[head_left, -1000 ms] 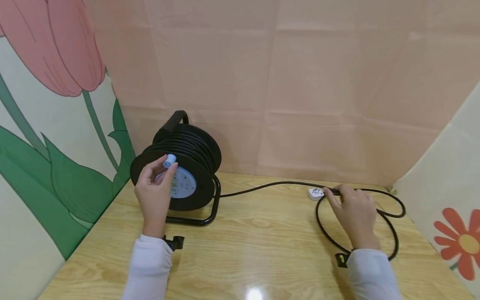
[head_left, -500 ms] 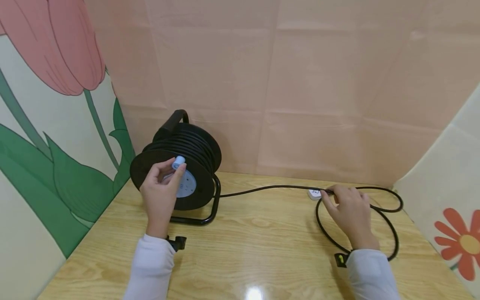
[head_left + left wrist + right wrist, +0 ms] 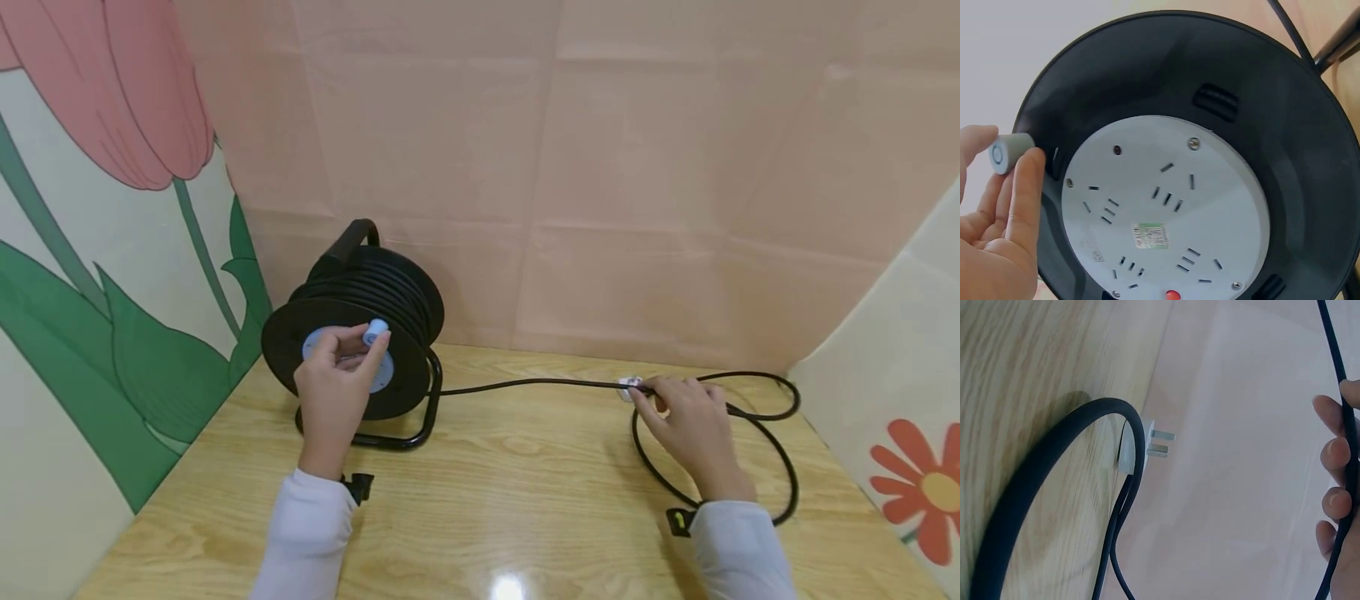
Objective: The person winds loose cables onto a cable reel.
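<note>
While the left hand (image 3: 333,387) pinches the pale-blue knob (image 3: 376,332) on the seemingly heavy reel (image 3: 367,287), centre-left in the head view, probably its best turning grip, the right hand (image 3: 692,425) curls round the black cable (image 3: 1352,459) at right, which looks pliable yet springy and best guided loosely.

The left hand (image 3: 332,396) hides part of the pale socket panel (image 3: 1229,206) in the head view; the left wrist view's lower edge clips a red button (image 3: 1173,295), and the label (image 3: 1151,236) is too small to read; in the right wrist view the cable (image 3: 1040,456) partly covers the plug (image 3: 1127,455), and the right edge cuts off the right hand (image 3: 693,429).
</note>
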`<action>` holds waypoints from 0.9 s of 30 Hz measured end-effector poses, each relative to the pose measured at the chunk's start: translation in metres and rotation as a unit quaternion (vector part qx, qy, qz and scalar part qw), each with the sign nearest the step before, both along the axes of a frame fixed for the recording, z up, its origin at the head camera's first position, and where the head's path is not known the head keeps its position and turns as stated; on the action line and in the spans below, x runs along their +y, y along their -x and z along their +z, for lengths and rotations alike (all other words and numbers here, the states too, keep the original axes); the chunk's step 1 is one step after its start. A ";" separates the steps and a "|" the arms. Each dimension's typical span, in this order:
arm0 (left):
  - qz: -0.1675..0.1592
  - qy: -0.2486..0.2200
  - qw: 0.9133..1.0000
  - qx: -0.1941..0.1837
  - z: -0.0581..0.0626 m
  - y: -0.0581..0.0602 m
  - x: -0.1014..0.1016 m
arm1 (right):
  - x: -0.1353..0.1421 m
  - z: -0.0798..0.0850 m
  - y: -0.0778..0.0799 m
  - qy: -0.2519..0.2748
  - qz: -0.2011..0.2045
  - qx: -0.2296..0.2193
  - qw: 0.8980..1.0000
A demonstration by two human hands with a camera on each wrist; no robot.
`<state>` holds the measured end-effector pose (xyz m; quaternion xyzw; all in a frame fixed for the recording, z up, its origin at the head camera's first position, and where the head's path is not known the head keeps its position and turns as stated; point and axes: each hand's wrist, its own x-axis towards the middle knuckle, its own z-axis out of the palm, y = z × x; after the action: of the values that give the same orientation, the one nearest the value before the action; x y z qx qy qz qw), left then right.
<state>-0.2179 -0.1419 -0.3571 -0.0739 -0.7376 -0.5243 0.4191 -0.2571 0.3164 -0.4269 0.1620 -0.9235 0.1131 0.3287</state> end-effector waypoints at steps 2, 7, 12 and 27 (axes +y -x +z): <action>0.006 0.015 1.000 -0.015 0.001 -0.001 0.002 | -0.001 -0.001 0.000 -0.004 0.003 -0.003 1.000; 0.009 0.034 0.998 -0.050 0.002 -0.004 0.006 | -0.005 -0.003 0.001 -0.020 0.008 0.008 1.000; 0.003 0.045 0.996 -0.083 0.004 -0.007 0.010 | -0.008 -0.003 0.004 -0.039 -0.007 0.075 0.996; 0.020 0.159 0.981 -0.106 0.008 -0.012 0.018 | -0.006 -0.011 0.004 -0.002 -0.080 0.048 0.996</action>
<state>-0.2056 -0.1243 -0.3488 -0.0691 -0.8531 -0.3964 0.3321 -0.2612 0.3103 -0.4384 0.0933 -0.9168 0.0768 0.3806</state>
